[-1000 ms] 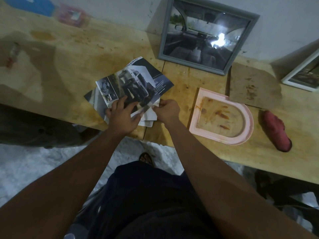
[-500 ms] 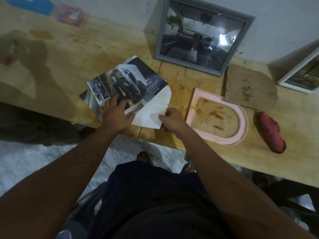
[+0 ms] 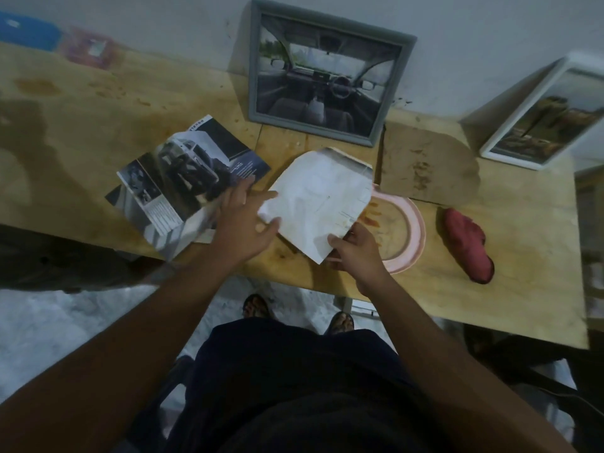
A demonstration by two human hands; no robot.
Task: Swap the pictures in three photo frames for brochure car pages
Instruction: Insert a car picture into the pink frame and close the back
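Sheet (image 3: pixel 318 197), arch-cut, white, creased: now clear of brochure (image 3: pixel 183 178), over pink arched frame (image 3: pixel 415 230). Right hand (image 3: pixel 354 253): grip pinched on sheet's lower corner. Left hand (image 3: pixel 243 223): grip spread, off brochure, fingertips at sheet's edge. Stained plywood surface (image 3: pixel 98 125).

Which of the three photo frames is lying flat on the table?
The pink arched frame, flat by the right hand. The grey frame and white frame both lean against the wall.

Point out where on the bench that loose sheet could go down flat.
Bare wood lies left of the brochure, toward the far-left corner, and right of the red object. The middle is crowded: brochure, pink arched frame, brown backing board, grey frame.
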